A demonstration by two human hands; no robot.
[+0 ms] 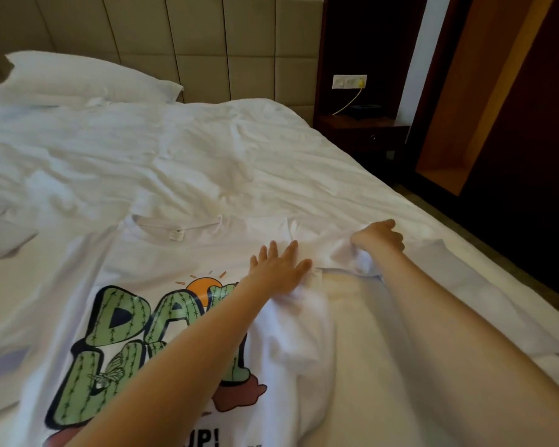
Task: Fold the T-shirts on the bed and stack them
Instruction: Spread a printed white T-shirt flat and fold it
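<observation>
white print T-shirt (162,262) face-up on bed (207,150), collar far side | left hand (279,269) flat by its shoulder, grip wide | right hand (380,238) grip holding bunched sleeve, toward bed's right edge | open rumpled sheet beyond collar, pillow (88,79) far-left

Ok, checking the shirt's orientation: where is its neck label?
Head view, centre-left: the neck label sits inside the collar at the far edge of the T-shirt, left of the left hand and beyond the green lettering.
</observation>
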